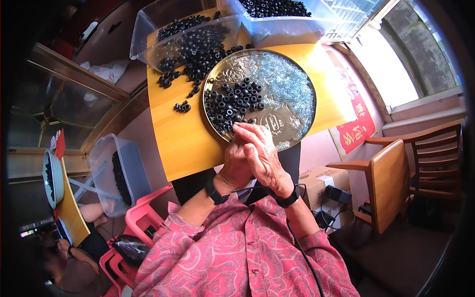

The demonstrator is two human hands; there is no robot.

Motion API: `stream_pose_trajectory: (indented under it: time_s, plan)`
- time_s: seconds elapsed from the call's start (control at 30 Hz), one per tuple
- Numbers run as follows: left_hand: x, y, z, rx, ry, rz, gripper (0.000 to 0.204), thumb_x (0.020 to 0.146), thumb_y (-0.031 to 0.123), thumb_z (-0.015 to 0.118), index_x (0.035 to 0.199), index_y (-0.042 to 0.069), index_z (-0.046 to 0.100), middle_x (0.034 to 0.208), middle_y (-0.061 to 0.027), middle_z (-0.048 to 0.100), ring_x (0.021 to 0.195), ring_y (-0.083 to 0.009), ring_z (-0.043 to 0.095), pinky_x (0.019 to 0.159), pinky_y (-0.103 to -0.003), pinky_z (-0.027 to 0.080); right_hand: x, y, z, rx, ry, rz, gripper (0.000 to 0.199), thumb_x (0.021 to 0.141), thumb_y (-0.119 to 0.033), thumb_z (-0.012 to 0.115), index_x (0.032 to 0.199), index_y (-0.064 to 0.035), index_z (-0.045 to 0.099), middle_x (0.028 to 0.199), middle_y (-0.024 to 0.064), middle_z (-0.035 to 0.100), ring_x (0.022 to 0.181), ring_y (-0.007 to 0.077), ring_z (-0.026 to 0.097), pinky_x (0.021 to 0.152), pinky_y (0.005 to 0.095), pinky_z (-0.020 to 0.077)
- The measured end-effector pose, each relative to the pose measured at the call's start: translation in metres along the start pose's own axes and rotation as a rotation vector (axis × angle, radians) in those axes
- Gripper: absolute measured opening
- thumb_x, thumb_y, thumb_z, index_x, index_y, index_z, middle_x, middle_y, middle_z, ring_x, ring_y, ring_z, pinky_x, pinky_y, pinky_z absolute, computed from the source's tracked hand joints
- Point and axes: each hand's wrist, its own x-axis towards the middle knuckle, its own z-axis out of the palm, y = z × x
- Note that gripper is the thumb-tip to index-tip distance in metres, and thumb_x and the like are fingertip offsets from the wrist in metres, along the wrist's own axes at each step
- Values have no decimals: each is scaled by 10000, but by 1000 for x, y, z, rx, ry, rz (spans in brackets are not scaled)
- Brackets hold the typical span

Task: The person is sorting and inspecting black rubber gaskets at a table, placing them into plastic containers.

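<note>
My two hands meet at the near rim of a round golden metal tray (pixel 208 119). My right hand (pixel 262 151) lies across my left hand (pixel 234 167), its fingers together and pointing toward the black pieces. Whatever is between them, if anything, is hidden, as are most of my left fingers. On the tray's left side sits a heap of small black round pieces with holes (pixel 240 96). Many tiny clear bluish pieces (pixel 282 86) cover its right side. Each wrist wears a black band.
More black pieces (pixel 182 107) lie loose on the yellow table (pixel 170 143). They spill from a tipped clear bin (pixel 143 42); another clear bin (pixel 277 30) stands beside it. A wooden chair (pixel 388 185) is at right, a pink stool (pixel 143 215) at left. Another person (pixel 74 265) sits lower left.
</note>
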Motion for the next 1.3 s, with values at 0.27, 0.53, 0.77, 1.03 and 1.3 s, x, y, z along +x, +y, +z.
stream_pose_trajectory:
  time_s: [0.27,0.53,0.77,1.03,1.3]
  plan:
    - [7,2,-6,68,-178,-29,327,789,94,648,1074,-40,560,1023,-227,577,900,-397,596,729,-449,525,2,-3,-7,96,16,119,372,1014,-301,378,1192,-18,542,1174,198,537,1132,367,486,1016,430,345]
    - [15,-6,-5,122,-162,87,377,769,37,652,1101,-83,520,967,-222,572,878,-400,602,697,-433,540,15,4,-7,168,14,280,327,1006,-249,383,1145,-12,559,1090,195,548,1063,354,503,961,410,376]
    - [9,-10,6,130,-101,25,383,762,26,650,1107,-89,530,954,-212,570,847,-378,616,618,-409,554,13,7,-4,247,52,341,292,991,-202,389,1108,-9,574,1051,179,550,1023,332,513,947,392,377]
    - [24,-11,-1,159,-89,42,290,755,-24,641,1041,-37,599,943,-170,591,847,-345,612,687,-395,539,10,16,-2,432,259,227,307,1010,-173,386,1175,9,569,1167,162,585,1122,252,550,993,345,403]
    - [32,-4,-22,-263,103,-398,164,861,21,673,1024,31,693,905,-107,657,749,-184,657,651,-271,540,-3,8,0,773,493,340,260,916,80,552,1166,10,569,1183,110,557,1062,158,568,954,287,450]
